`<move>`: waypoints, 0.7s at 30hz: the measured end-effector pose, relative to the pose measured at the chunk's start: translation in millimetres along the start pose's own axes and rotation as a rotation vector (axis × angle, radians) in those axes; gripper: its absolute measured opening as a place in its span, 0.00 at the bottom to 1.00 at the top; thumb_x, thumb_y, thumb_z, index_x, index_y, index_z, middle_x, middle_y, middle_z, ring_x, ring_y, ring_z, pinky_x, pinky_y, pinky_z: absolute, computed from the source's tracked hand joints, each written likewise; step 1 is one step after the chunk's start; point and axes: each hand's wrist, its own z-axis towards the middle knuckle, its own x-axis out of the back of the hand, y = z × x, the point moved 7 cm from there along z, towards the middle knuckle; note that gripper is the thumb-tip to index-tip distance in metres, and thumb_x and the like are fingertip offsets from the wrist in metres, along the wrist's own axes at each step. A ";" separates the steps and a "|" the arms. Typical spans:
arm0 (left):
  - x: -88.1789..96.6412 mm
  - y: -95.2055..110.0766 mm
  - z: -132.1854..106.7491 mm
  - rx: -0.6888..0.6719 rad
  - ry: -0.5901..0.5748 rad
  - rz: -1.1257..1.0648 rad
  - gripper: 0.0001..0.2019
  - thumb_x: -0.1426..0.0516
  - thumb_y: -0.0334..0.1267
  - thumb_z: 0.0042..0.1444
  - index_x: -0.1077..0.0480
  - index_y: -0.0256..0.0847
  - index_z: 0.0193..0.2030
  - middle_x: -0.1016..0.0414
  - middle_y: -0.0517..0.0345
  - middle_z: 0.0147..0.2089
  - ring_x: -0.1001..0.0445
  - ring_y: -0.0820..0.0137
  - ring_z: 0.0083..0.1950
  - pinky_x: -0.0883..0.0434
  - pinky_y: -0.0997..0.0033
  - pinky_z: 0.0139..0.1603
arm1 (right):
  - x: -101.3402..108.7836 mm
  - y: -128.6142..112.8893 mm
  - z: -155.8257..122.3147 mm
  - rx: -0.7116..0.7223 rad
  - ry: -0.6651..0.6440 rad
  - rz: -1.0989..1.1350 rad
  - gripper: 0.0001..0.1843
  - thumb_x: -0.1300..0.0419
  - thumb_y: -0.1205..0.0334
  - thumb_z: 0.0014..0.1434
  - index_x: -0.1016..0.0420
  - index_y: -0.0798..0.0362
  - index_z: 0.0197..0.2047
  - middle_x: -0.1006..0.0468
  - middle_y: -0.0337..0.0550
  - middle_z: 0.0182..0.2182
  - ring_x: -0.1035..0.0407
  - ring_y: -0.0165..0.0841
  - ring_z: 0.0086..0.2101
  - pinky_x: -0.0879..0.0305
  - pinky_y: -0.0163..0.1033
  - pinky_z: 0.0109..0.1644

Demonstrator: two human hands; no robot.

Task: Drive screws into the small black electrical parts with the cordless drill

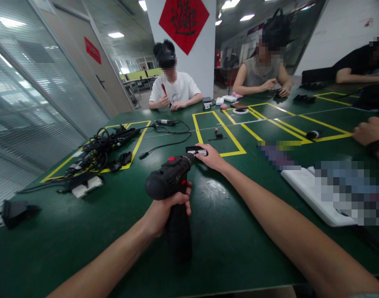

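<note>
My left hand (167,211) is wrapped around the grip of a black cordless drill (171,176), which stands on the dark green table with its nose pointing up and to the right. A red button shows on top of the drill's body. My right hand (211,157) reaches in from the right, its fingers on a small black and white part (196,151) just ahead of the drill's nose. Where the part meets the chuck is hidden by my fingers and the drill.
A tangle of black cables (99,149) lies at the left, inside yellow tape markings (219,132). A white board (304,190) lies at the right. Several people sit around the table, including one in a white T-shirt (173,87), and another person's hand (371,132) rests at the right edge.
</note>
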 end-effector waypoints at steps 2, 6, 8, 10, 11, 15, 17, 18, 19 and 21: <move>0.2 0.0 0.0 -0.002 0.005 -0.001 0.17 0.40 0.34 0.44 0.30 0.36 0.44 0.29 0.59 0.33 0.31 0.74 0.24 0.33 0.70 0.29 | -0.1 0.2 -0.2 -0.002 -0.005 0.006 0.25 0.40 0.60 0.57 0.28 0.53 0.58 0.27 0.49 0.50 0.31 0.38 0.50 0.38 0.45 0.60; 0.5 -0.2 0.4 0.007 0.014 -0.004 0.17 0.39 0.34 0.44 0.31 0.37 0.43 0.30 0.61 0.33 0.31 0.75 0.24 0.33 0.70 0.28 | -0.9 1.8 -0.8 -0.016 -0.012 0.013 0.25 0.40 0.59 0.58 0.29 0.53 0.59 0.28 0.49 0.51 0.31 0.38 0.49 0.39 0.44 0.60; -0.4 0.4 0.5 0.002 0.005 -0.001 0.17 0.39 0.34 0.43 0.31 0.37 0.43 0.30 0.61 0.33 0.31 0.75 0.24 0.33 0.70 0.29 | -1.1 2.4 -0.9 -0.021 -0.010 0.013 0.25 0.40 0.60 0.57 0.29 0.52 0.59 0.29 0.49 0.51 0.31 0.37 0.49 0.39 0.44 0.60; -1.0 1.3 0.5 -0.006 0.004 0.005 0.17 0.39 0.34 0.43 0.31 0.36 0.43 0.30 0.62 0.34 0.30 0.75 0.24 0.33 0.71 0.29 | -1.2 2.3 -1.0 -0.022 -0.011 0.009 0.25 0.40 0.60 0.58 0.29 0.53 0.59 0.29 0.49 0.50 0.31 0.37 0.49 0.38 0.44 0.59; -1.2 1.4 0.4 -0.006 0.004 0.006 0.17 0.39 0.34 0.43 0.31 0.36 0.43 0.30 0.62 0.34 0.30 0.75 0.24 0.33 0.71 0.29 | -1.3 2.0 -1.0 -0.021 -0.014 0.005 0.26 0.40 0.59 0.58 0.30 0.53 0.59 0.29 0.49 0.50 0.31 0.37 0.48 0.38 0.44 0.59; -1.6 0.6 0.3 0.008 0.010 0.004 0.16 0.39 0.35 0.43 0.31 0.37 0.42 0.30 0.62 0.33 0.30 0.76 0.24 0.34 0.72 0.28 | -1.8 0.8 -0.7 -0.019 -0.024 -0.012 0.26 0.41 0.59 0.58 0.29 0.52 0.59 0.29 0.48 0.49 0.31 0.37 0.47 0.38 0.43 0.58; -1.1 0.4 0.5 0.009 0.017 0.016 0.16 0.39 0.35 0.43 0.31 0.37 0.41 0.30 0.62 0.31 0.31 0.75 0.23 0.34 0.71 0.29 | -2.3 0.7 -0.3 -0.018 -0.028 -0.015 0.25 0.40 0.59 0.58 0.29 0.52 0.59 0.30 0.48 0.49 0.31 0.37 0.47 0.37 0.43 0.57; -0.9 0.5 0.7 0.007 0.020 0.024 0.15 0.39 0.35 0.43 0.31 0.37 0.40 0.30 0.62 0.29 0.31 0.75 0.23 0.34 0.72 0.29 | -2.6 0.9 -0.1 -0.017 -0.030 -0.015 0.25 0.41 0.59 0.58 0.29 0.52 0.59 0.30 0.49 0.48 0.31 0.37 0.46 0.37 0.43 0.57; -0.9 0.4 0.9 0.008 0.018 0.036 0.14 0.39 0.35 0.44 0.32 0.37 0.39 0.30 0.61 0.28 0.31 0.74 0.23 0.34 0.72 0.29 | -2.8 1.1 0.1 -0.014 -0.030 -0.016 0.25 0.41 0.59 0.58 0.29 0.52 0.59 0.30 0.49 0.48 0.31 0.37 0.46 0.37 0.43 0.57; -1.3 0.0 1.4 0.015 0.010 0.066 0.12 0.40 0.35 0.45 0.33 0.37 0.38 0.30 0.61 0.25 0.31 0.74 0.23 0.35 0.73 0.28 | -3.0 1.9 0.7 -0.007 -0.026 -0.019 0.25 0.41 0.59 0.58 0.29 0.52 0.59 0.30 0.49 0.48 0.31 0.37 0.46 0.37 0.43 0.57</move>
